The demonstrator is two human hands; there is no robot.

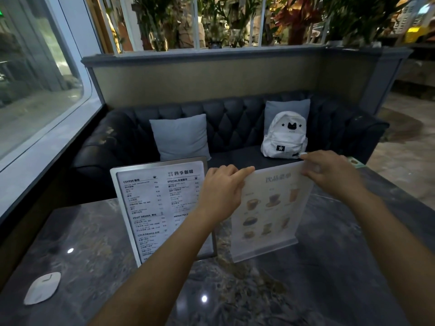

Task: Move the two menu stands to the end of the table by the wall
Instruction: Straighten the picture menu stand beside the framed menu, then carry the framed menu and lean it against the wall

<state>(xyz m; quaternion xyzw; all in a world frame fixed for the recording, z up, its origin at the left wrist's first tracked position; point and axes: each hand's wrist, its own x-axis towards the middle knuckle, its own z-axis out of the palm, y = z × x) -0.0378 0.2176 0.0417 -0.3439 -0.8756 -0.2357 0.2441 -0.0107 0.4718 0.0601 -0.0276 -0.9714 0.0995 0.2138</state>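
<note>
Two menu stands are upright on the dark marble table (329, 267). The left one, a metal-framed text menu (153, 208), stands nearer the window, and my left forearm crosses in front of its right part. The right one, a clear acrylic picture menu (273, 212), shows drinks and rests on its base on the table. My left hand (221, 194) pinches its top left corner. My right hand (329, 175) grips its top right corner.
A white oval coaster-like object (42, 288) lies at the table's near left. Behind the table is a dark tufted sofa (235, 128) with two grey cushions and a white backpack (284, 137). A large window (35, 90) runs along the left side.
</note>
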